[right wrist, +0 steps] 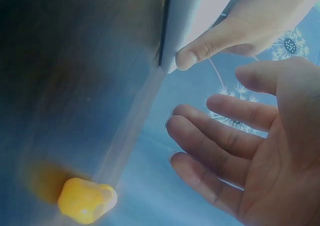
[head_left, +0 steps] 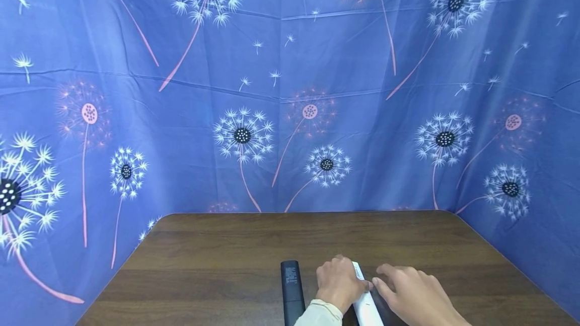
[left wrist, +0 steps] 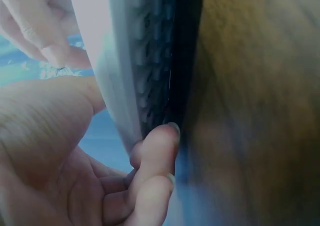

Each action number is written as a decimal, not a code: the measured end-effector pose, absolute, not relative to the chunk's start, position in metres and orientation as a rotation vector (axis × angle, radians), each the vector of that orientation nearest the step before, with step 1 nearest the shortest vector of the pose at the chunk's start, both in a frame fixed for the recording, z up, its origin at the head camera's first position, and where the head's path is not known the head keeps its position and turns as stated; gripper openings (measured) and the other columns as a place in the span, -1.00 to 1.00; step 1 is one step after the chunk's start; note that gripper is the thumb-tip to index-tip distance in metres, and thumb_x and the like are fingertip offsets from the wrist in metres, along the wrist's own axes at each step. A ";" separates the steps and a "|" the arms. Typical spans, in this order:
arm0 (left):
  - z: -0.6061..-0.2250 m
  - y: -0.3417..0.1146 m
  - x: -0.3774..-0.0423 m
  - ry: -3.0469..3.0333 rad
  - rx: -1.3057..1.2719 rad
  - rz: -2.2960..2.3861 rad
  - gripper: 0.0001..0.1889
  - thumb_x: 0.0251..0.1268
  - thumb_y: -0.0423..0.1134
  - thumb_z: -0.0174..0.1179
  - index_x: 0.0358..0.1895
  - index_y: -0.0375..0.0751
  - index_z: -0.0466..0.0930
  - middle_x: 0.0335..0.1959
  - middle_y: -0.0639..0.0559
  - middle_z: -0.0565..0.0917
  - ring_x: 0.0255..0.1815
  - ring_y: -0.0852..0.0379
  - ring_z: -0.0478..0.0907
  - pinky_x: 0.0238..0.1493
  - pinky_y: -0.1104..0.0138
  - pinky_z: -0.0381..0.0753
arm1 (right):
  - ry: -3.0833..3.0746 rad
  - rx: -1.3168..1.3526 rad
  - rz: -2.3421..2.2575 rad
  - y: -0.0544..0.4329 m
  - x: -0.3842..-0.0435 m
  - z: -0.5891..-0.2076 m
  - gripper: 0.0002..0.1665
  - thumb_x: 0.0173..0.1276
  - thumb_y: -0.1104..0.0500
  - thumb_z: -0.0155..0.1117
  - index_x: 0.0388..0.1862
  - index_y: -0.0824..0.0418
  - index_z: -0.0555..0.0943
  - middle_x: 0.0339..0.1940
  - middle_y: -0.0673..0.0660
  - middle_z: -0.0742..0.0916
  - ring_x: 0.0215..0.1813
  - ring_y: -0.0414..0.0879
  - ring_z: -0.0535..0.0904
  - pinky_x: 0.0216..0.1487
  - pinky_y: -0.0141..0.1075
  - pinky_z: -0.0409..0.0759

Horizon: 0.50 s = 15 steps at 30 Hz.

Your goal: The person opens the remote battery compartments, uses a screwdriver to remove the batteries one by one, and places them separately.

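My left hand (head_left: 340,280) grips a white remote control (head_left: 367,308), thumb on its near side and fingers around the far one. Rows of buttons show on the underside of the white remote (left wrist: 150,55) in the left wrist view, facing the table. Just to the right, my right hand (head_left: 414,293) hovers with relaxed fingers, apart from the remote and holding nothing. In the right wrist view its palm (right wrist: 280,171) shows bare beside the remote's end. A black remote-like device (head_left: 292,291) with a printed label lies left of my left hand.
The brown wooden table (head_left: 204,255) has rounded far corners. A blue dandelion-print cloth (head_left: 281,114) hangs behind it and along both sides. Down in the right wrist view, a small yellow lumpy object (right wrist: 85,201) sits on the table.
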<state>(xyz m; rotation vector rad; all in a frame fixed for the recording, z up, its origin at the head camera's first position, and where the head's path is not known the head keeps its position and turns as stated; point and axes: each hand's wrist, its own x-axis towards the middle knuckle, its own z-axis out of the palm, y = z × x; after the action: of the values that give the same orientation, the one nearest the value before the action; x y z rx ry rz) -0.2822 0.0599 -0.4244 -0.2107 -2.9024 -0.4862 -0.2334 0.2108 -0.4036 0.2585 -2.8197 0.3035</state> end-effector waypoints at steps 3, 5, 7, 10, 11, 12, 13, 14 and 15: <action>-0.424 0.059 -0.282 -2.890 -0.209 -0.522 -0.40 -0.23 0.32 0.54 -0.38 -0.15 0.64 -0.52 0.07 0.53 -0.50 0.07 0.53 -0.38 0.20 0.51 | -2.838 0.240 0.302 0.213 -0.233 -0.405 -0.80 0.33 -0.08 0.38 -0.16 -0.05 0.70 -0.32 -0.17 0.73 -0.30 -0.12 0.69 -0.36 -0.04 0.58; -0.425 0.058 -0.282 -2.875 -0.207 -0.542 -0.41 -0.24 0.31 0.55 -0.41 -0.15 0.63 -0.53 0.07 0.52 -0.50 0.07 0.53 -0.39 0.20 0.51 | -2.857 0.225 0.303 0.216 -0.232 -0.406 -0.79 0.34 -0.09 0.38 -0.15 -0.06 0.70 -0.31 -0.17 0.73 -0.29 -0.12 0.68 -0.36 -0.03 0.58; -0.426 0.058 -0.281 -2.869 -0.211 -0.553 -0.41 -0.24 0.30 0.55 -0.43 -0.15 0.61 -0.54 0.07 0.51 -0.51 0.07 0.53 -0.41 0.20 0.51 | -2.878 0.210 0.305 0.219 -0.232 -0.407 -0.79 0.34 -0.10 0.37 -0.14 -0.06 0.69 -0.31 -0.16 0.73 -0.28 -0.12 0.68 -0.36 -0.03 0.58; -0.427 0.059 -0.280 -2.871 -0.220 -0.570 -0.42 -0.22 0.30 0.54 -0.42 -0.15 0.62 -0.54 0.08 0.51 -0.50 0.06 0.54 -0.41 0.19 0.52 | -2.892 0.199 0.304 0.224 -0.232 -0.410 -0.78 0.35 -0.11 0.36 -0.13 -0.06 0.69 -0.30 -0.15 0.73 -0.30 -0.12 0.67 -0.38 -0.02 0.57; -0.427 0.059 -0.281 -2.871 -0.221 -0.578 -0.42 -0.21 0.30 0.54 -0.42 -0.15 0.62 -0.54 0.09 0.51 -0.50 0.06 0.54 -0.42 0.19 0.52 | -2.898 0.198 0.306 0.226 -0.233 -0.410 -0.78 0.35 -0.10 0.36 -0.13 -0.06 0.68 -0.30 -0.14 0.73 -0.30 -0.12 0.67 -0.39 -0.01 0.57; -0.427 0.059 -0.281 -2.869 -0.221 -0.584 -0.43 -0.21 0.30 0.54 -0.43 -0.15 0.63 -0.54 0.09 0.51 -0.50 0.06 0.54 -0.42 0.19 0.52 | -2.905 0.193 0.308 0.228 -0.233 -0.410 -0.78 0.36 -0.10 0.35 -0.13 -0.06 0.68 -0.30 -0.14 0.73 -0.31 -0.12 0.66 -0.39 0.00 0.57; -0.428 0.060 -0.281 -2.865 -0.219 -0.590 -0.43 -0.21 0.29 0.54 -0.43 -0.14 0.63 -0.54 0.10 0.51 -0.50 0.06 0.54 -0.42 0.19 0.52 | -2.913 0.189 0.312 0.230 -0.233 -0.411 -0.78 0.36 -0.10 0.35 -0.12 -0.06 0.68 -0.30 -0.14 0.73 -0.31 -0.12 0.66 -0.40 0.00 0.57; -0.428 0.060 -0.282 -2.857 -0.217 -0.594 -0.44 -0.22 0.29 0.55 -0.43 -0.14 0.64 -0.54 0.10 0.51 -0.51 0.06 0.54 -0.43 0.19 0.52 | -2.921 0.183 0.313 0.232 -0.233 -0.411 -0.78 0.37 -0.10 0.34 -0.12 -0.06 0.68 -0.30 -0.13 0.73 -0.32 -0.12 0.66 -0.40 0.01 0.57; -0.428 0.060 -0.282 -2.846 -0.214 -0.600 -0.44 -0.23 0.29 0.56 -0.44 -0.14 0.64 -0.55 0.11 0.51 -0.51 0.05 0.55 -0.44 0.19 0.52 | -2.932 0.178 0.315 0.234 -0.234 -0.411 -0.78 0.38 -0.11 0.34 -0.11 -0.05 0.68 -0.29 -0.12 0.73 -0.32 -0.11 0.65 -0.40 0.01 0.56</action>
<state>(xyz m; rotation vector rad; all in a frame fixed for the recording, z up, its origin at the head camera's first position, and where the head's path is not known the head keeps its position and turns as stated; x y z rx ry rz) -0.2823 0.0597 -0.4283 -0.2143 -2.8458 -0.6002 -0.2338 0.2336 -0.4107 0.1775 -2.9322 0.3153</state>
